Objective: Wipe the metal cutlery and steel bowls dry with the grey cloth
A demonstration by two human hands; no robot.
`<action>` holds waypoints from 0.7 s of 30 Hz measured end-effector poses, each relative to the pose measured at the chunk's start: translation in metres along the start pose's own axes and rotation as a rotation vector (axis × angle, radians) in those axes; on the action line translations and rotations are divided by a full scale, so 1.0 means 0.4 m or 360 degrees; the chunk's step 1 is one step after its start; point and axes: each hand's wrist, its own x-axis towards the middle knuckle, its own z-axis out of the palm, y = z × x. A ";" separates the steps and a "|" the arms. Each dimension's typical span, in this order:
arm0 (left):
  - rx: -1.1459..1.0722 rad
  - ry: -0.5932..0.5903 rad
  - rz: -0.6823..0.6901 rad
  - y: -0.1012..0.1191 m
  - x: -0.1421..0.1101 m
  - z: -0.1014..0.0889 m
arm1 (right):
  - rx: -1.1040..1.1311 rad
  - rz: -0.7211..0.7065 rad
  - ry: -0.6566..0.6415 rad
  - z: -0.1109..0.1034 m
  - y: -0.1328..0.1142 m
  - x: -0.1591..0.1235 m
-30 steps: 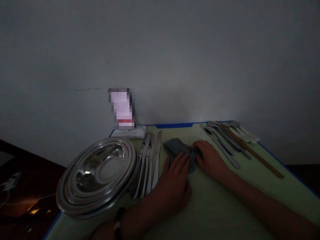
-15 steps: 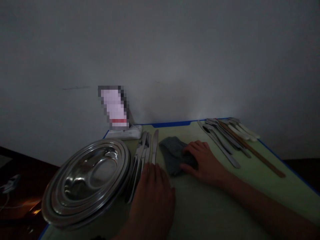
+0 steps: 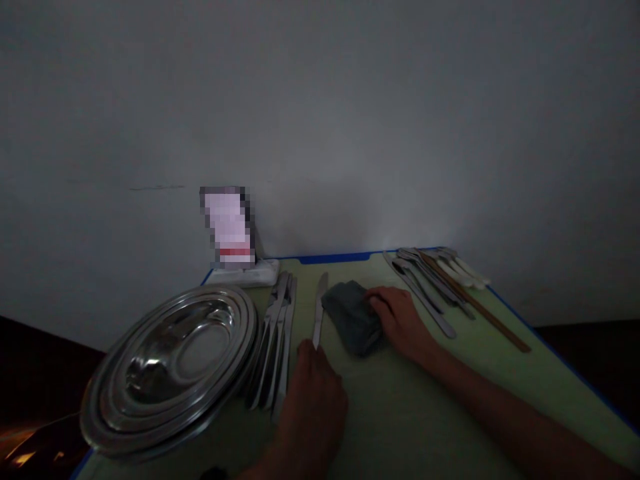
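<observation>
My left hand [image 3: 316,393] is closed around the handle of a table knife [image 3: 321,310], whose blade points away toward the wall. In my right hand [image 3: 400,320] is a bunched grey-green cloth [image 3: 351,317], pinched at its right side and lying just right of the knife blade. Several more table knives [image 3: 275,340] lie side by side to the left of my left hand. Beside them stands a stack of shiny metal plates [image 3: 165,373].
A phone with a blurred screen [image 3: 229,227] leans on a white block [image 3: 245,273] near the wall. At the right lie several spoons and other cutlery [image 3: 425,287], wooden chopsticks [image 3: 480,310] and white-handled pieces [image 3: 460,272]. The pale green tabletop [image 3: 400,420] has blue edges.
My left fingers have closed on the knife handle, and the knife has shifted right, away from the other knives and nearer the cloth. My right hand still holds the cloth. The view has shifted slightly.
</observation>
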 end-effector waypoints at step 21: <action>-0.0781 0.0078 0.0353 -0.037 0.012 -0.032 | -0.0053 -0.0068 -0.0969 -0.103 0.006 0.045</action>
